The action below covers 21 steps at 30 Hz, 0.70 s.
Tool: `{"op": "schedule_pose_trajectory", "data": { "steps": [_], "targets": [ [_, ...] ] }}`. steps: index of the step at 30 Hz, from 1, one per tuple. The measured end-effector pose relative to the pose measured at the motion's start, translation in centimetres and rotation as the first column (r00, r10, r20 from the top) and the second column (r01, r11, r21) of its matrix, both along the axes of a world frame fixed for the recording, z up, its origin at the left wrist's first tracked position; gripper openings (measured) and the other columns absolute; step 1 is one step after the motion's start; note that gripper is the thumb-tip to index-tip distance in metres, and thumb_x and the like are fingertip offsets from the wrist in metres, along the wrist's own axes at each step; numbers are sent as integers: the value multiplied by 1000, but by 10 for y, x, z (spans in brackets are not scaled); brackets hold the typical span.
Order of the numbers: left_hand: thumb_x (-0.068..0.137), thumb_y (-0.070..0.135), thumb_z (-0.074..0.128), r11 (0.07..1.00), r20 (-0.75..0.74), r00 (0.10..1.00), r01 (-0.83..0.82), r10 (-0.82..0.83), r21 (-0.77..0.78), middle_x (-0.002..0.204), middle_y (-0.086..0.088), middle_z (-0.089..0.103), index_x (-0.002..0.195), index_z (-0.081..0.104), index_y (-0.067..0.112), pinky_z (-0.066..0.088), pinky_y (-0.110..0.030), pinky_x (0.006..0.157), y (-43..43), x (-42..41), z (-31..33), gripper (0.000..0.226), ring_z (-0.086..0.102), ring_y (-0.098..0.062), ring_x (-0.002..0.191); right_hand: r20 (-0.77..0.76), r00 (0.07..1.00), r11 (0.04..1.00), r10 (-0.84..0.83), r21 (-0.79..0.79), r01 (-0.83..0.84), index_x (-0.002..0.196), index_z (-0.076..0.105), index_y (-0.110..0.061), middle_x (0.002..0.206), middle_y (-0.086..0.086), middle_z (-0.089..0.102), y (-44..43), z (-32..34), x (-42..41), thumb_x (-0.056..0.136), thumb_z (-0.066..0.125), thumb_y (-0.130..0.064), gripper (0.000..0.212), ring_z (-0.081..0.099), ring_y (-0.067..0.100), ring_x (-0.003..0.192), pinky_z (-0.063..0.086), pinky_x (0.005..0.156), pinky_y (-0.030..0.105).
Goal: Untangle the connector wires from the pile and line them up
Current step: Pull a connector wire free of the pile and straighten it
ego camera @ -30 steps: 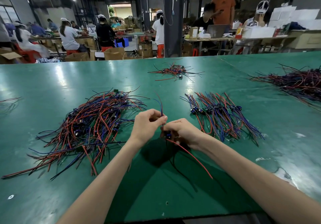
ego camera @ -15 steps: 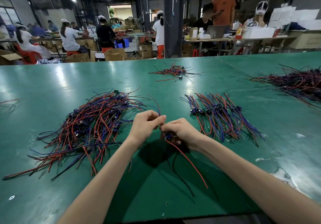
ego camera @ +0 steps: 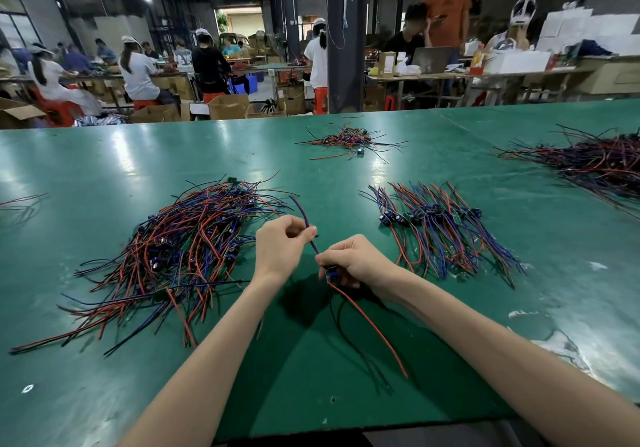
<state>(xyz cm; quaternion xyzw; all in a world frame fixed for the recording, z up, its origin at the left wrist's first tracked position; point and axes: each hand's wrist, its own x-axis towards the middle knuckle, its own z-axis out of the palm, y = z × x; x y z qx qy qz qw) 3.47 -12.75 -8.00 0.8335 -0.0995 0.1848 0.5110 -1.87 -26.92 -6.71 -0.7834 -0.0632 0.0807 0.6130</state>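
Left hand (ego camera: 280, 249): raised just off the desk to the right of the tangled pile (ego camera: 187, 249), back toward the camera; thumb and forefinger pinch the blue wire (ego camera: 313, 244) and the other fingers are curled in.
Right hand (ego camera: 353, 259): just right of the left hand, farther from the tangled pile, knuckles up; its fingers are clenched round the connector (ego camera: 331, 272), which shows below the fingertips.
Forearms: both are bare, come up from the bottom edge and converge toward the hands.
Blue wire: runs taut from the connector up-left through the left hand's pinch, and its free end curves on toward the tangled pile.
Red wire (ego camera: 367, 322): hangs from the connector toward the near edge, down-right, away from the tangled pile; thin black wires (ego camera: 346, 335) trail beside it.
Tangled pile: a loose heap of red, blue and black wires on the desk (ego camera: 104, 155).
Lined-up row (ego camera: 440, 228): right of the tangled pile, beyond the hands; the connectors sit side by side with wires fanned toward and away from the camera.
Small heap (ego camera: 346, 140): farther back than the tangled pile, to its right.
Large heap (ego camera: 602, 162): far right of the tangled pile, at the frame edge.
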Motion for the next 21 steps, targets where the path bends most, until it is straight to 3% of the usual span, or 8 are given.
{"op": "schedule_pose_trajectory", "data": {
  "steps": [3,6,9,12,14,16,18,21],
  "targets": [
    [80,12,74,966,-132,990,14,-49,-257,63,6,65,71,66,17,44,-15,57,1,3,2,13,54,-4,56,-14,1000,1000,11,25,-10,60,63,-5,40,-6,51,-2,2,0,89,59,-12,30,31,5,29,21,32,14],
    [85,11,68,834,-300,945,-57,-133,-549,55,4,64,69,65,7,39,-17,49,6,7,3,17,44,-4,45,-29,999,998,41,43,-40,60,63,-4,41,-5,52,-2,2,0,89,60,-13,30,31,6,31,21,32,14],
    [87,10,67,752,-382,907,-125,-179,-647,53,4,65,72,61,6,36,-18,48,11,11,3,17,41,-4,42,-29,997,996,72,56,-71,57,63,-6,42,-4,53,0,1,-1,88,61,-13,32,32,8,32,21,33,14],
    [86,11,68,845,-330,936,-77,-121,-530,51,6,63,70,61,7,35,-22,54,13,12,0,17,40,-7,46,-18,997,997,74,40,-73,56,64,-7,43,-5,54,1,1,-1,88,61,-13,32,32,7,32,22,33,14],
    [84,15,71,984,-167,986,-45,16,-172,58,5,63,70,62,10,43,-25,60,14,12,-4,17,48,-8,54,-15,998,998,61,32,-60,57,64,-7,43,-4,54,0,0,-1,88,61,-12,32,33,7,32,22,33,14],
    [83,19,72,989,29,997,-78,75,127,64,5,61,73,62,13,43,-23,64,11,9,-6,16,52,-9,60,-10,998,998,60,17,-59,56,64,-8,41,-4,53,0,0,-1,88,60,-11,33,34,6,31,22,32,14],
    [84,20,71,989,101,992,-83,71,123,64,8,61,74,60,15,43,-17,63,9,8,-5,15,54,-6,60,-7,997,997,75,1,-75,56,64,-8,41,-5,53,0,0,-2,88,60,-12,33,35,6,31,22,32,14],
    [85,20,70,979,-58,996,-72,62,-192,63,7,65,72,64,11,47,-20,66,13,14,-1,17,56,-7,58,-15,996,996,86,19,-86,59,63,-6,41,-6,54,-2,2,-3,89,60,-13,31,33,6,31,22,33,14]
  ]
}}
